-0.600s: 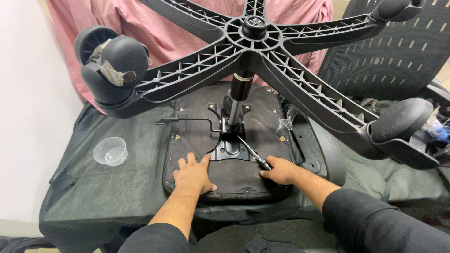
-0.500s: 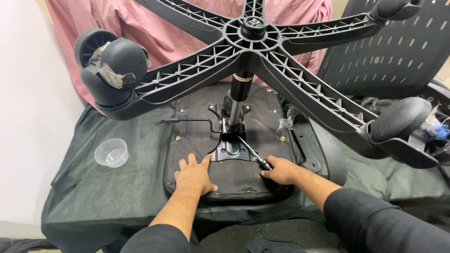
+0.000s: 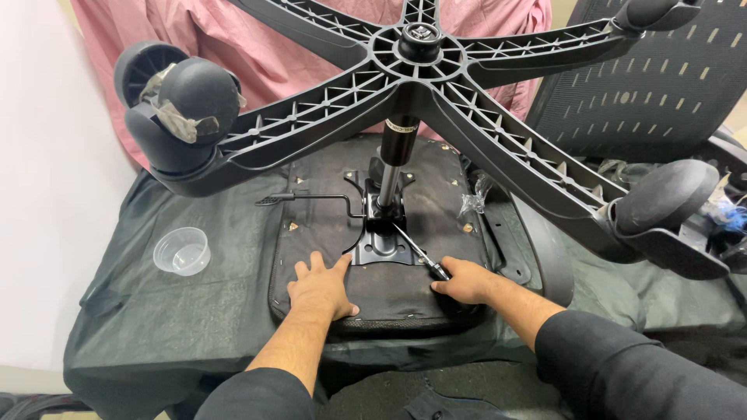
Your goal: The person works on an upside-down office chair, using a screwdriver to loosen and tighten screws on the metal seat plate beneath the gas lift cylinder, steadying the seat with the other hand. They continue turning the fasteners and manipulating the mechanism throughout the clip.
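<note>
**Working a screwdriver at the plate under an upturned chair seat**

Gripping the black handle of a screwdriver [image 3: 420, 255], the right hand [image 3: 465, 281] has its fingers closed around it at the near right of the seat underside [image 3: 327, 214]. The tool's shaft slants up and to the left, its tip meeting the metal mounting plate [image 3: 379, 247] at the middle of the seat. The left hand [image 3: 320, 286] lies flat and open on the seat, fingers spread, holding nothing; its index finger touches the near left edge of the plate.

The seat lies upside down on a table draped in dark cloth [image 3: 156, 327]. From the plate a gas cylinder [image 3: 394, 159] rises to the five-armed black base [image 3: 412, 62], whose casters [image 3: 183, 105] hang over the left and right of the scene. A thin lever [image 3: 311, 197] runs left from the mechanism. A clear plastic cup [image 3: 181, 250] stands on the cloth, well left of the seat. A mesh chair back [image 3: 661, 85] stands at the far right, and pink cloth [image 3: 257, 54] hangs behind the base.
</note>
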